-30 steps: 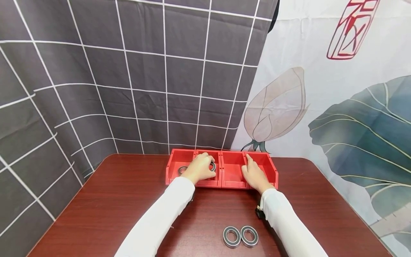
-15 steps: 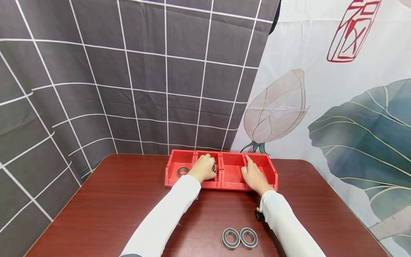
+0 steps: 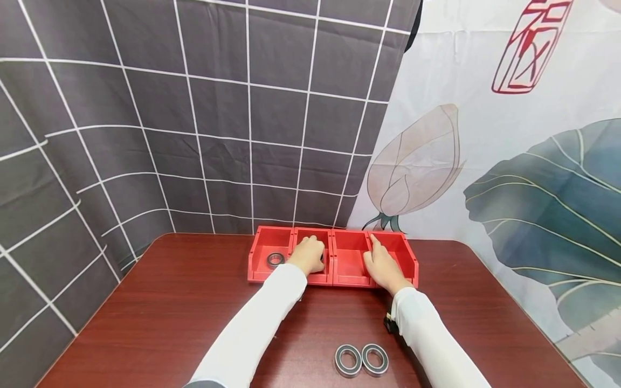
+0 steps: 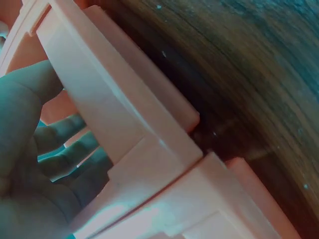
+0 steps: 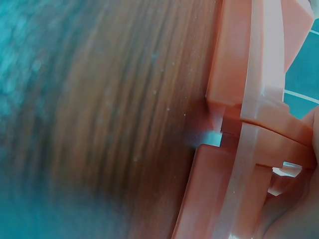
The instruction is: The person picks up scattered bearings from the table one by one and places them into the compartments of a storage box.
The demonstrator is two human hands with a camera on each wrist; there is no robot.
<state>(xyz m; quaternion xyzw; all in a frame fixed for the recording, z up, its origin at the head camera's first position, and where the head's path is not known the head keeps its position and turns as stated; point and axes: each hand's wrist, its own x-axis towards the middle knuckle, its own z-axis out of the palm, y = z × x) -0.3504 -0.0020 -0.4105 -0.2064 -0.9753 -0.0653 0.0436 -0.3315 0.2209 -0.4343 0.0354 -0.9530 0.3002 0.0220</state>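
My left hand [image 3: 306, 255] reaches into the second compartment from the left of a row of red storage bins [image 3: 350, 257]. Between its thumb and fingers it pinches a bearing [image 3: 322, 258], of which only a dark sliver shows. In the left wrist view the fingers curve behind the bin's front wall [image 4: 94, 89], and the bearing is hidden there. My right hand [image 3: 383, 267] grips the divider between the third and fourth compartments, its index finger lying along the top and the thumb on the left side. Another bearing [image 3: 275, 265] lies in the leftmost compartment.
Two larger bearings, one left [image 3: 339, 362] and one right [image 3: 385, 361], lie side by side on the reddish-brown table [image 3: 194, 312], between the forearms. A grey checked cloth [image 3: 276, 113] and a printed white cloth [image 3: 436, 64] hang behind the bins.
My left hand has shifted slightly right and lower into the second compartment; less of its bearing shows, and the leftmost bearing has come fully into sight. The right hand stays put.
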